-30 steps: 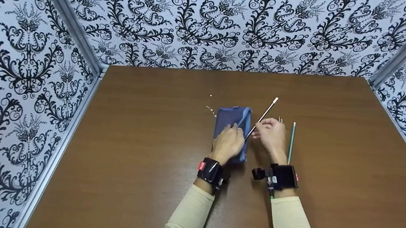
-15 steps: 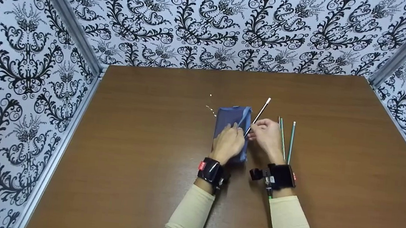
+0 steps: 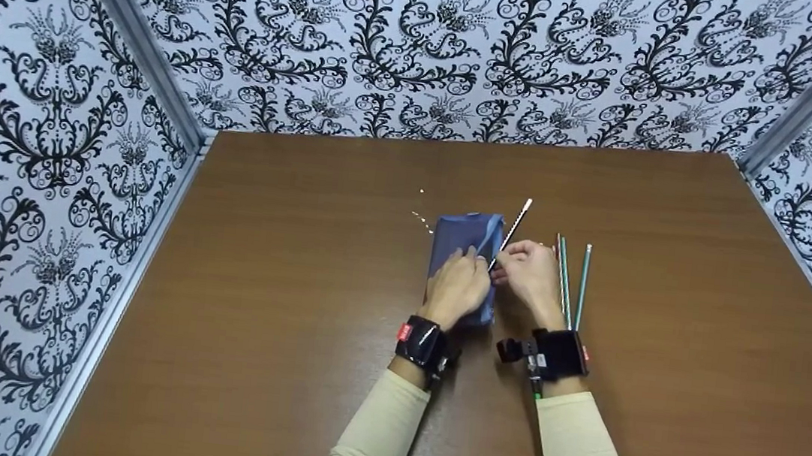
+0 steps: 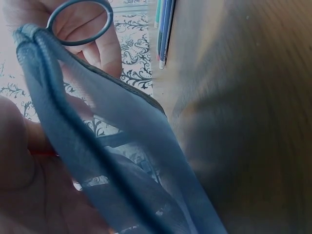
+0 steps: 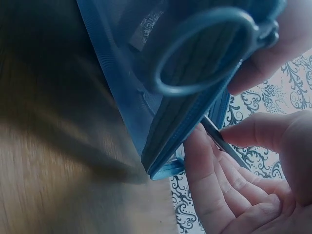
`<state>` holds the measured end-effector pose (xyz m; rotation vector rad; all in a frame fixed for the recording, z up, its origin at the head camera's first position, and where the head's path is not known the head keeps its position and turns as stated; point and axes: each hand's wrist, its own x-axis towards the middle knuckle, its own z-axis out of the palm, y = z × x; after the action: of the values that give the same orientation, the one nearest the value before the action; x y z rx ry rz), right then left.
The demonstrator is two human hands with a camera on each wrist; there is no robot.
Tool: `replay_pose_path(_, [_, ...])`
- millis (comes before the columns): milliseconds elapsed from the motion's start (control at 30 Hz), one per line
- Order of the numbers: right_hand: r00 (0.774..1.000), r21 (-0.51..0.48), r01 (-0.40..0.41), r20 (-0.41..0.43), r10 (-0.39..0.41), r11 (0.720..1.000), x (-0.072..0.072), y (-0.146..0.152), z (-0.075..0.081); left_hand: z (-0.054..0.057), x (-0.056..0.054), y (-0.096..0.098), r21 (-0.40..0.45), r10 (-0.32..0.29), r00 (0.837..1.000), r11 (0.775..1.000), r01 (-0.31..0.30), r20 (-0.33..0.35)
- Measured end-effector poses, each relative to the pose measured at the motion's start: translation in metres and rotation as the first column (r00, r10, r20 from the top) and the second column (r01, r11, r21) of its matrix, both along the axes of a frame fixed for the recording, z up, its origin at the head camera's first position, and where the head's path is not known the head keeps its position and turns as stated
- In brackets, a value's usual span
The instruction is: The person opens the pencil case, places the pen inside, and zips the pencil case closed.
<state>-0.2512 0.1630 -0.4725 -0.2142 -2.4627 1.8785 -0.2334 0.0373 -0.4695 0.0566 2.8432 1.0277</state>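
Black-and-white patterned panels [image 3: 410, 47] are enclosing the brown table [image 3: 257, 280], and the blue mesh zip pouch [image 3: 455, 235] is sitting near its middle, tilted; whether it is fully touching the wood, I cannot tell. The left hand [image 3: 457, 282] is holding the pouch by its zip side, fingers bent over the edge. The right hand [image 3: 531, 275] is keeping a narrow grip, thumb and fingertips pinching a dark pencil with white marks [image 3: 516, 224]. That pencil is slanting away with its white end up, and its lower end is meeting the zip opening, hidden among fingers and fabric. The step in hand is probably slipping it inside; the next move seems to be calling for a steady mouth and a push lengthwise along the pouch.

Beyond the right hand, a green pencil [image 3: 564, 275] and a teal pencil [image 3: 584, 281] are lying on the table, partly covered by the wrist. Nothing there is blocking the opening, but the soft zip edges are likely narrowing it. The zip's ring pull [image 5: 178, 90] is hanging near the mouth and could be snagging the pencil. Tiny pale flecks [image 3: 423, 220] are showing beside the pouch, too small to identify.
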Motion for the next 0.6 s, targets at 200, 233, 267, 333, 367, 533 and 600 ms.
replay_pose_path(200, [1.000, 0.050, -0.001, 0.009, 0.001, 0.999, -0.0003, -0.0012, -0.0031, -0.0014, 0.0001, 0.0003, -0.014, -0.003, 1.000, 1.000, 0.003, -0.021])
replay_pose_path(233, [1.000, 0.060, -0.004, 0.009, 0.003, 0.998, -0.0003, -0.0012, -0.0035, -0.0013, 0.0004, 0.0001, -0.016, -0.006, 1.000, 1.000, 0.005, -0.023])
replay_pose_path(267, [1.000, 0.071, -0.005, 0.008, 0.004, 0.997, -0.0002, -0.0013, -0.0039, -0.0011, 0.0007, 0.0000, -0.019, -0.008, 1.000, 1.000, 0.008, -0.026])
replay_pose_path(333, [1.000, 0.093, -0.004, 0.005, 0.004, 0.996, 0.0000, -0.0016, -0.0046, -0.0008, 0.0011, -0.0002, -0.021, -0.014, 0.999, 1.000, 0.013, -0.030])
replay_pose_path(367, [1.000, 0.101, -0.005, 0.005, 0.005, 0.995, 0.0001, -0.0017, -0.0047, -0.0008, 0.0011, -0.0002, -0.019, -0.015, 0.999, 1.000, 0.014, -0.030])
replay_pose_path(533, [1.000, 0.168, -0.007, 0.011, 0.005, 0.986, 0.0006, -0.0024, -0.0035, -0.0008, 0.0009, -0.0001, -0.005, -0.019, 1.000, 1.000, 0.019, -0.016])
replay_pose_path(600, [1.000, 0.198, -0.011, 0.016, 0.008, 0.980, 0.0009, -0.0024, -0.0022, -0.0012, 0.0006, 0.0001, -0.002, -0.019, 1.000, 1.000, 0.019, -0.016])
